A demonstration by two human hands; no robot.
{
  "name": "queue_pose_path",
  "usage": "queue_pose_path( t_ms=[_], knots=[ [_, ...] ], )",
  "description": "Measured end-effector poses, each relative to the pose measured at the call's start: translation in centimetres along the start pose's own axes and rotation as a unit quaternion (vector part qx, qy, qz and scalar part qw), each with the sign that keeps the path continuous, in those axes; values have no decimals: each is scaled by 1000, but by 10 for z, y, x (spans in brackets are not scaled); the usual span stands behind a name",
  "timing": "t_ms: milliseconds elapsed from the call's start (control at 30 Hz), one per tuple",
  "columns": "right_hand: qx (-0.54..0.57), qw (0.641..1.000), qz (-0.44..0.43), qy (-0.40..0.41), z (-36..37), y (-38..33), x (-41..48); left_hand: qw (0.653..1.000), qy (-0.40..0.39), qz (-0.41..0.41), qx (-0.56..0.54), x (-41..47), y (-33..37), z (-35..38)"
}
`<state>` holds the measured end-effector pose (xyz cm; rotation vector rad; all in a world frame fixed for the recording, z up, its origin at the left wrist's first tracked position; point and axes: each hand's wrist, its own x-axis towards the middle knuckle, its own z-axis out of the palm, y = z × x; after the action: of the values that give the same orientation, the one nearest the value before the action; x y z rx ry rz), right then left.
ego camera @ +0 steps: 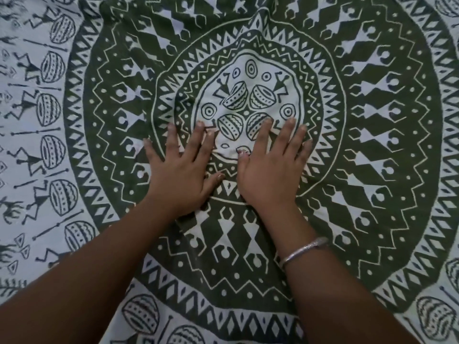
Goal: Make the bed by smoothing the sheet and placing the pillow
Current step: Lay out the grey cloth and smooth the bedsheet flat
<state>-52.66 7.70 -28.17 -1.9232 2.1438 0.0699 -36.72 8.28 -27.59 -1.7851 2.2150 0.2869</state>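
Note:
A green and white printed sheet [360, 170] with a large round pattern of figures and drums fills the whole view. My left hand [180, 172] lies flat on it, fingers spread, just left of the pattern's centre. Beside it, my right hand [270, 167] presses flat with straight fingers on the centre drums; a silver bangle sits on that wrist. Soft folds rise in the cloth around the centre and toward the top. No pillow is in view.
The sheet's white border with dark dancing figures runs down the left side [29, 120]. Creases gather at the top middle [258, 23]. No bed edge or other object shows.

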Motion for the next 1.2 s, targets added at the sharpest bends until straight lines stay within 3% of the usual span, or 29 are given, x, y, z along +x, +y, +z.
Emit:
queue_pose_path(
  t_ms=[167,267,367,433,500,600,800,967,1100,1200],
  knots=[
    [-4,1000,-15,-17,-1,-19,1,999,-30,-41,14,-16,-28,7],
    [3,987,-149,-58,-2,-48,-2,994,-54,-91,33,-23,-43,-1],
    [20,967,-247,-67,-8,-57,9,997,8,-71,26,-9,-40,-17],
    [42,977,-207,-19,-16,-45,24,999,43,-23,12,13,-31,-25],
    [49,994,-97,22,-21,-28,37,999,48,1,9,34,-27,-24],
    [17,1000,10,-11,-16,-25,51,1000,19,4,10,46,-47,-11],
    [-3,996,-86,-6,4,-116,54,994,-25,-101,-27,26,-121,-15],
    [-41,974,-215,-55,-2,-168,64,993,110,8,-40,42,-133,-36],
    [52,996,-63,15,-8,-152,53,998,53,-15,-7,34,-188,-2],
    [19,999,-14,31,-5,-167,47,997,41,-58,-1,27,-230,8]
  ],
)
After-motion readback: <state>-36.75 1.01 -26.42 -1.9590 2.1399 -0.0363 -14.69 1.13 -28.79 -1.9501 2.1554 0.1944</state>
